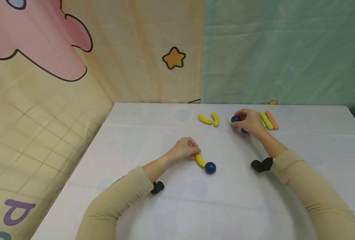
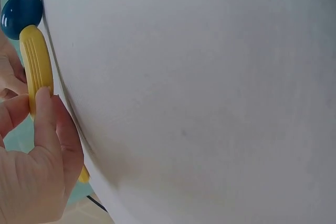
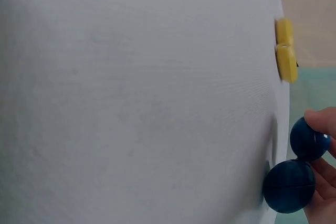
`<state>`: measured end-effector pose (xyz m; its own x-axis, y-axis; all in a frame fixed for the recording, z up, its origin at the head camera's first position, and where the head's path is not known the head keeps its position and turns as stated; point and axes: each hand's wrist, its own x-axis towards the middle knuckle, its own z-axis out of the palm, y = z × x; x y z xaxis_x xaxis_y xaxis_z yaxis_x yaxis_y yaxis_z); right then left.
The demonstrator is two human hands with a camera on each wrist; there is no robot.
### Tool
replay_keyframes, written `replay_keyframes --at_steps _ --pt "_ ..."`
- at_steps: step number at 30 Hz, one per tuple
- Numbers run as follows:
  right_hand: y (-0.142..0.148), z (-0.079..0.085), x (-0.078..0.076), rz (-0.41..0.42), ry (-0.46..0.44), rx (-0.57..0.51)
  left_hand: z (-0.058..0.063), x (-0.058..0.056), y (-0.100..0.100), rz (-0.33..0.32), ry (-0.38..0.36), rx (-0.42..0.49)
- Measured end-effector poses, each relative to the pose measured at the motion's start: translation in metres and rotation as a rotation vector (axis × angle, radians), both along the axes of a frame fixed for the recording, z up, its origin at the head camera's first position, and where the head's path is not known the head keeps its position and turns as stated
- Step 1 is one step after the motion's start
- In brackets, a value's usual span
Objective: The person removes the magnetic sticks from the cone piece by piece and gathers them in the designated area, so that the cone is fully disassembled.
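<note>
Near the middle of the table, my left hand pinches the upper end of a yellow toy banana between thumb and fingers. The banana's other end meets a dark blue ball; the left wrist view shows the blue ball against the banana too. Farther back on the right, my right hand holds another blue ball between thumb and fingers. A further blue ball sits close beside the held one and is partly hidden under the hand in the head view.
Two more yellow toy bananas lie close together at the back of the white table. Just right of my right hand lie several stick-shaped pieces, among them a green stick and an orange stick. A patterned curtain hangs behind the table.
</note>
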<state>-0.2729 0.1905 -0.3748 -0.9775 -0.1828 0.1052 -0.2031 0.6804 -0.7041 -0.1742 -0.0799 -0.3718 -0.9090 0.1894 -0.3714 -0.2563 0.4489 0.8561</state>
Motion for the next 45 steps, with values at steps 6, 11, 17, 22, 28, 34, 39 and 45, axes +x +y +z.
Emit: replay_keyframes --at_steps 6,11,17,22,28,34,39,45 --pt "-0.002 -0.002 0.001 0.018 0.065 0.09 0.001 -0.001 -0.002 -0.02 -0.005 0.005" --pt "-0.002 -0.003 0.001 0.013 0.075 0.136 0.001 -0.002 -0.003 -0.031 -0.002 0.002" --pt "-0.001 -0.005 0.0 0.015 0.06 0.141 0.001 -0.001 -0.004 -0.026 0.001 -0.008" --pt "0.001 -0.005 0.001 0.023 0.072 0.123 -0.001 -0.001 -0.004 -0.028 0.015 -0.018" --pt "0.002 -0.003 0.004 0.031 0.064 0.115 -0.004 -0.002 -0.005 -0.038 0.035 -0.029" --pt "0.005 -0.002 0.006 0.032 0.062 0.089 -0.002 -0.002 -0.006 -0.063 0.063 -0.037" --pt "0.008 0.001 0.008 0.029 0.071 0.067 -0.002 -0.003 -0.01 -0.146 0.145 -0.094" --pt "0.01 0.01 0.016 0.068 0.098 0.054 0.001 -0.005 -0.016 -0.304 0.359 -0.212"
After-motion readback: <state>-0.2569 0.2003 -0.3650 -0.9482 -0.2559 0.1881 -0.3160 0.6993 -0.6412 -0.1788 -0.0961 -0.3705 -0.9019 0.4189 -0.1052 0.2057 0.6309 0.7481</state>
